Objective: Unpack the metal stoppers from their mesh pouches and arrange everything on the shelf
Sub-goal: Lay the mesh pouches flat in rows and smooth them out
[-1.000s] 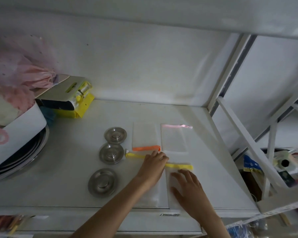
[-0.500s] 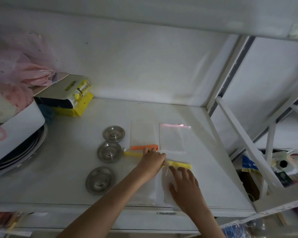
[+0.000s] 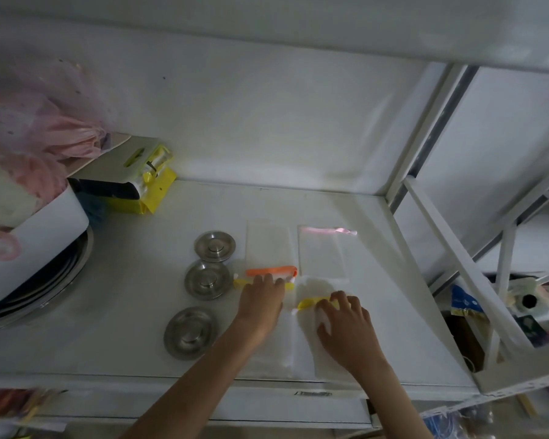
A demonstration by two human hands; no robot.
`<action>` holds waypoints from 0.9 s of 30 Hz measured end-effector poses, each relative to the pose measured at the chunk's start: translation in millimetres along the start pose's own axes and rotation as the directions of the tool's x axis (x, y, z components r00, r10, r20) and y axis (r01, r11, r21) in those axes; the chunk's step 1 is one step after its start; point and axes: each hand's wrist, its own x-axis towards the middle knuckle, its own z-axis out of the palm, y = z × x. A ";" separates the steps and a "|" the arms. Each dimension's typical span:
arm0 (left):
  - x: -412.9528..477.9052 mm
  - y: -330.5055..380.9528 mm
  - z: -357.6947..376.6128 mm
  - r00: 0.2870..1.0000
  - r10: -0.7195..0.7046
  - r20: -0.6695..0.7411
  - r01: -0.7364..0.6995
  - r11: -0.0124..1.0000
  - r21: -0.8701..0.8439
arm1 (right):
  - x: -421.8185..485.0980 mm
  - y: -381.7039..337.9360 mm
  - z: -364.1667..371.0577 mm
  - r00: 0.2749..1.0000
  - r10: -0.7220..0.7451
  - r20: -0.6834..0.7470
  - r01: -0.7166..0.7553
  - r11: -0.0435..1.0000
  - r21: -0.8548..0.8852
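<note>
Three round metal stoppers lie in a column on the white shelf: a far one, a middle one and a near one. To their right lie flat white mesh pouches: one with an orange ribbon, one with a pink ribbon, and two with yellow ribbons. My left hand presses flat on the left yellow-ribbon pouch. My right hand grips the right yellow-ribbon pouch, whose top is bunched and lifted.
At the left, a white tub with pink fabric sits on stacked metal bowls. A yellow packaged item lies at the back left. A white frame post bounds the shelf on the right, with cluttered goods beyond.
My right hand has closed on the right yellow-ribbon pouch and pulled its top towards me, crumpling it. My left hand stays pressed on the neighbouring pouch.
</note>
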 end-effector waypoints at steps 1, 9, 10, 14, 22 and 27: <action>-2.5 -2.7 3.0 1.000 -0.028 0.003 0.028 0.999 0.030 | 3.3 -0.8 -3.2 1.000 -0.005 0.006 0.004 1.000 0.013; -2.9 -9.8 3.5 1.000 -0.020 0.003 0.020 1.000 0.010 | 45.8 -0.3 -16.7 0.992 0.049 0.116 -0.061 0.993 0.101; 3.0 -11.4 -1.3 1.000 -0.013 -0.017 0.013 1.000 -0.012 | 52.9 0.7 -17.7 0.993 0.047 0.112 -0.058 0.993 0.098; 32.8 -18.8 -19.0 0.990 0.003 -0.138 -0.002 1.000 0.007 | 84.0 3.5 -16.1 0.994 0.021 0.110 -0.032 0.994 0.101; 55.5 -38.9 -11.6 0.993 0.115 -0.022 -0.107 0.970 0.218 | 96.9 9.2 -2.4 0.988 0.008 0.155 -0.007 1.000 -0.011; 55.9 -41.1 -23.6 0.986 0.154 -0.068 -0.141 0.977 0.159 | 95.5 10.9 2.2 0.992 -0.001 0.124 0.002 1.000 -0.012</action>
